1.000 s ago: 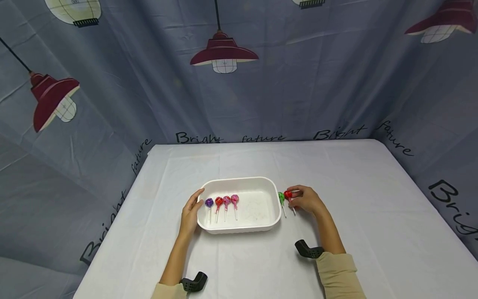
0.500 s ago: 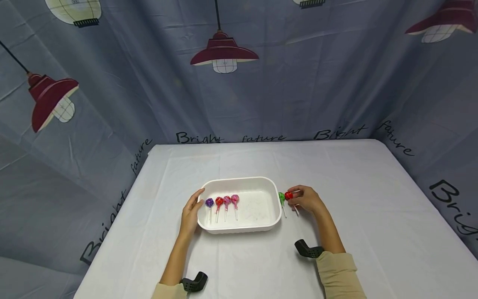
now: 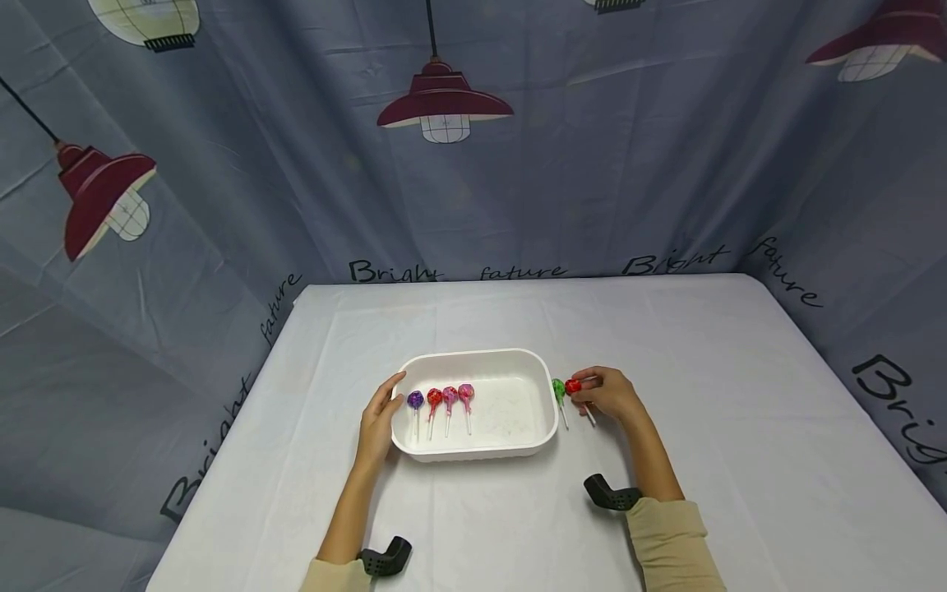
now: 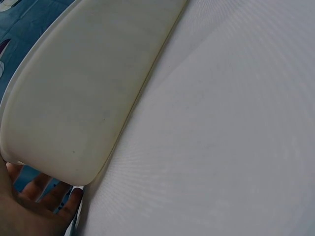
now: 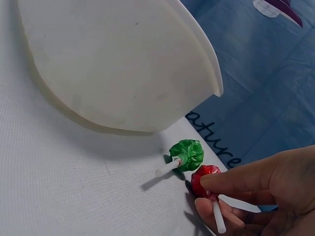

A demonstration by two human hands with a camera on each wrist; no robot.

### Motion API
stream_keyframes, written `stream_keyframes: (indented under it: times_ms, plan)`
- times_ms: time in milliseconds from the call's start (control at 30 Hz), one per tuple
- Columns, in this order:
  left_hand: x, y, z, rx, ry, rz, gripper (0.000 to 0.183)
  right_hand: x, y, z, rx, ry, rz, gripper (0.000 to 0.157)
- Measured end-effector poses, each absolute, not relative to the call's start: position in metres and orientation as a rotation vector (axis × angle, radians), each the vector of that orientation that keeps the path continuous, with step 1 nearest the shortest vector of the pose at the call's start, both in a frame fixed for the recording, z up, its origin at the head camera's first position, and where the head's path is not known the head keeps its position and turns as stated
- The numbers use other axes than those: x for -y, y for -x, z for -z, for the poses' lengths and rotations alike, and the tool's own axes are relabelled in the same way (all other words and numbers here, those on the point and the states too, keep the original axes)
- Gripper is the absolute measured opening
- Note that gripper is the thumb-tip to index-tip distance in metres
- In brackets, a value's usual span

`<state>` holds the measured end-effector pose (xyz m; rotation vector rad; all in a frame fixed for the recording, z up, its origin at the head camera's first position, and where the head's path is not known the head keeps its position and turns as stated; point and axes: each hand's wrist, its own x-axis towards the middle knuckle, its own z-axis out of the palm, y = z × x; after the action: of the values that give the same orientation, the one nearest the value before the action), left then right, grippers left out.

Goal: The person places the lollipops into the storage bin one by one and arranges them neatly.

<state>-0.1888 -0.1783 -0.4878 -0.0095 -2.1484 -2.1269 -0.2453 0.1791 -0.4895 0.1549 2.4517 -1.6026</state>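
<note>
My left hand grips the left end of a white rectangular tray, thumb at the rim; in the left wrist view its fingers lie along the tray's outer wall. Inside, toward the left, a purple lollipop, a red lollipop and two pink lollipops lie in a row, sticks toward me. Beyond the tray's right end, my right hand pinches another red lollipop between thumb and fingers. Just left of it, a green lollipop lies on the cloth, close beside the tray.
A white cloth covers the table. Behind it hangs a blue-grey curtain printed with lamps and writing. Black wrist devices sit on both forearms near the sleeves.
The red lollipop in my right hand has tilted, its stick end swinging slightly to the right, and its head has shifted a little right. My left hand and the tray hold their place.
</note>
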Motion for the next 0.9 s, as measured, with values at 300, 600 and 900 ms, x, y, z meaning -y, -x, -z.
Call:
stream_keyframes:
  times_ms: [300, 600, 900]
  plan:
    - [0.179, 0.19, 0.488, 2.15, 0.006, 2.13, 0.039, -0.18, 0.246, 0.489, -2.427, -0.142, 1.604, 0.038]
    - [0.178, 0.189, 0.489, 2.146, -0.021, 2.134, 0.039, -0.181, 0.245, 0.489, -2.479, -0.173, 1.57, 0.035]
    - [0.178, 0.191, 0.49, 2.141, -0.021, 2.131, 0.039, -0.187, 0.244, 0.464, -2.646, -0.096, 1.514, 0.038]
